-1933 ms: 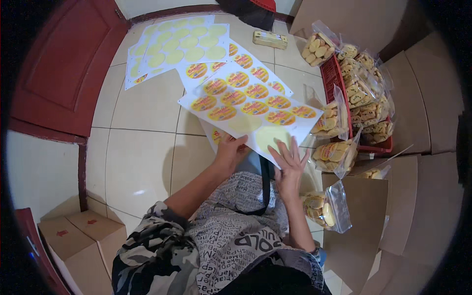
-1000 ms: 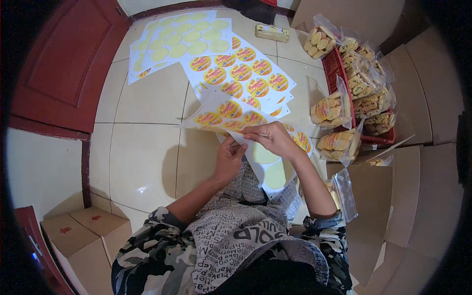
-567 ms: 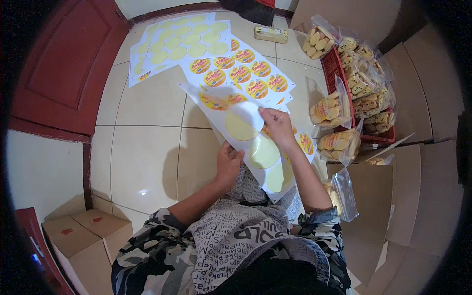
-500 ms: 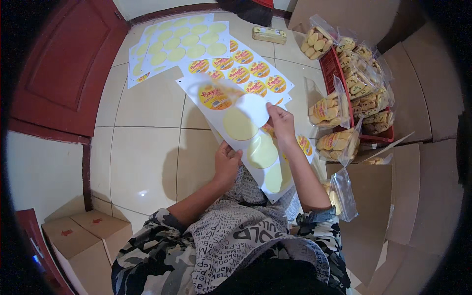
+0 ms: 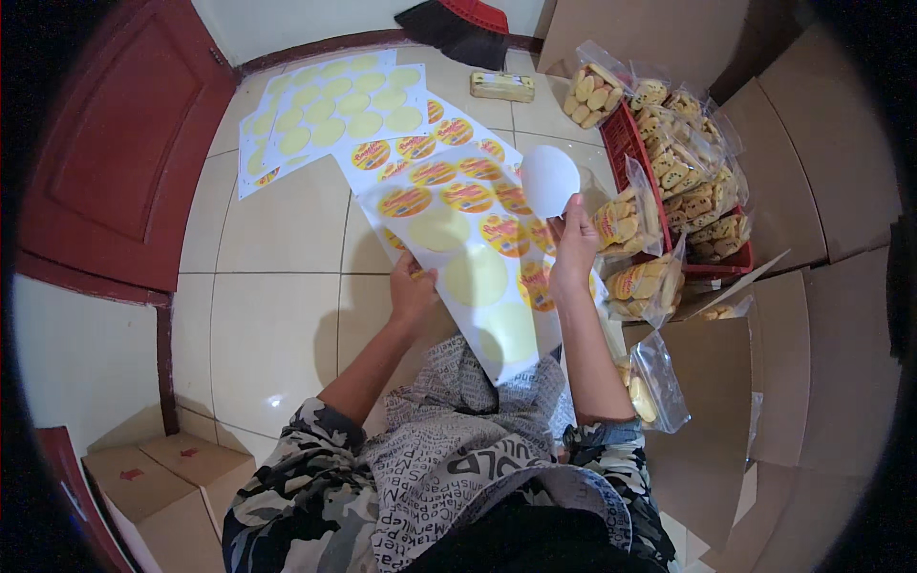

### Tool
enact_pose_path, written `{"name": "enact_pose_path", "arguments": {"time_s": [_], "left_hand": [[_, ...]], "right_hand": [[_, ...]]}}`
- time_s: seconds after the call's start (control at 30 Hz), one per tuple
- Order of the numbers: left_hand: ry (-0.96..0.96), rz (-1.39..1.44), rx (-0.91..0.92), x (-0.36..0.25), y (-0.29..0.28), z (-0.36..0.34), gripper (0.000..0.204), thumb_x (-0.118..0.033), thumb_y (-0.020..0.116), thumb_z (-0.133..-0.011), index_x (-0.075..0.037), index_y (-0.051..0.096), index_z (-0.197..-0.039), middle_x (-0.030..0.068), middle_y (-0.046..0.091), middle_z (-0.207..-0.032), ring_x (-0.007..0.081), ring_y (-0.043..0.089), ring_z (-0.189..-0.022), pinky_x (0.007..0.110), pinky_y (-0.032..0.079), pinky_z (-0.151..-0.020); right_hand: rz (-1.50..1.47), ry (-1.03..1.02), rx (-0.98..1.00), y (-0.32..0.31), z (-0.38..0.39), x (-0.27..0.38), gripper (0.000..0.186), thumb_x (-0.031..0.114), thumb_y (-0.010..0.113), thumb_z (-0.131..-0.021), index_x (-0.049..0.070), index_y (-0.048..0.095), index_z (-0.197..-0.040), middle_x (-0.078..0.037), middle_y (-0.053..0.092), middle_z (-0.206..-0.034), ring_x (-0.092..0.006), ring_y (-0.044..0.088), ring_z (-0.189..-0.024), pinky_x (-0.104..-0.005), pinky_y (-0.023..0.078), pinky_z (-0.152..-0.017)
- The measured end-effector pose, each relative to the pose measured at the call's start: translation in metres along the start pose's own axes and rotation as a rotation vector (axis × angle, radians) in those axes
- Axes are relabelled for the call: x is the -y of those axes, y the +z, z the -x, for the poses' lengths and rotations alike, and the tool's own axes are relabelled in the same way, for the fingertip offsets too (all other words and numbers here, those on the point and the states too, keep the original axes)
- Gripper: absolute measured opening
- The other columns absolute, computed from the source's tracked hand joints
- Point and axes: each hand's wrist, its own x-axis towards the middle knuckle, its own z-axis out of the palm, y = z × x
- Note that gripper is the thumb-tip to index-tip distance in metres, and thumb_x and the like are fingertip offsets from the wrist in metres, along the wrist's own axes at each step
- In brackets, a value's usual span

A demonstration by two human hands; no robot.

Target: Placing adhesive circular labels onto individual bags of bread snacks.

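A sheet of round labels (image 5: 475,277) slants above my lap. Its near part shows pale yellow backing circles where labels have been peeled off; orange printed labels appear toward its far end, slightly blurred. At the sheet's left edge my left hand (image 5: 413,288) is closed, gripping it with the thumb on top. My right hand (image 5: 574,244) pinches a loose round sticker (image 5: 550,181) by its lower edge, white side up, to the right of the sheet. Under and beyond the held sheet lie more printed label sheets (image 5: 449,131) on the tiled floor.
Peeled sheets (image 5: 349,105) overlap at the far left. On the right, bagged biscuits (image 5: 680,143) fill a red crate (image 5: 626,143); labelled bags (image 5: 645,286) stand before it. Cardboard (image 5: 693,401), a broom (image 5: 468,29), a small pack (image 5: 501,86) and a carton (image 5: 172,468) surround the floor.
My right hand has lifted the round sticker off the sheet's surface and moved it right. My left hand and the sheet have shifted slightly left, and the whole view has tilted a little.
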Motion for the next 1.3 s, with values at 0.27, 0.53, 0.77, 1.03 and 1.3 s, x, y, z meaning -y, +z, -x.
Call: {"name": "enact_pose_path", "arguments": {"time_s": [0.27, 0.53, 0.77, 1.03, 1.3], "left_hand": [[0.03, 0.137, 0.057, -0.065, 0.027, 0.004, 0.036, -0.035, 0.047, -0.097, -0.005, 0.05, -0.117, 0.0126, 0.046, -0.131, 0.0231, 0.041, -0.123, 0.039, 0.036, -0.103], [-0.046, 0.412, 0.274, -0.111, 0.06, 0.076, 0.031, -0.027, 0.056, -0.094, -0.005, 0.054, -0.115, 0.004, 0.057, -0.117, 0.0149, 0.053, -0.11, 0.035, 0.043, -0.098], [0.104, 0.277, 0.143, -0.092, 0.054, 0.058, 0.032, -0.015, 0.056, -0.093, -0.003, 0.053, -0.123, 0.0043, 0.058, -0.116, 0.0127, 0.053, -0.109, 0.033, 0.04, -0.099], [0.366, -0.123, 0.412, -0.09, 0.067, 0.053, 0.043, -0.014, 0.058, -0.091, -0.003, 0.046, -0.131, 0.009, 0.037, -0.136, 0.0201, 0.038, -0.127, 0.036, 0.036, -0.102], [0.273, -0.038, 0.175, -0.067, 0.148, -0.098, 0.065, -0.009, 0.064, -0.077, -0.005, 0.033, -0.134, 0.0176, 0.038, -0.133, 0.0313, 0.038, -0.126, 0.04, 0.033, -0.104]], "right_hand": [[0.574, -0.835, -0.03, 0.008, 0.038, 0.042, 0.014, 0.013, 0.063, -0.088, 0.0, 0.067, -0.094, -0.01, 0.069, -0.102, -0.0194, 0.065, -0.094, -0.0377, 0.043, -0.094], [1.021, -1.258, 0.175, -0.014, 0.074, 0.028, 0.047, 0.029, 0.077, -0.073, 0.012, 0.063, -0.114, -0.011, 0.058, -0.125, -0.0277, 0.054, -0.119, -0.0539, 0.028, -0.105], [0.931, -0.804, 0.038, -0.007, 0.096, 0.054, 0.073, 0.031, 0.082, -0.068, 0.008, 0.049, -0.129, -0.025, 0.027, -0.148, -0.0408, 0.026, -0.138, -0.054, 0.018, -0.11], [0.634, -0.598, 0.056, -0.033, 0.086, 0.073, 0.011, 0.006, 0.073, -0.076, 0.003, 0.065, -0.083, -0.027, 0.023, -0.149, -0.0423, 0.022, -0.139, -0.0457, 0.018, -0.112], [0.65, -0.734, -0.248, -0.073, 0.104, 0.076, 0.012, 0.001, 0.072, -0.074, 0.004, 0.065, -0.084, -0.028, 0.026, -0.148, -0.0415, 0.033, -0.134, -0.0471, 0.025, -0.109]]}}
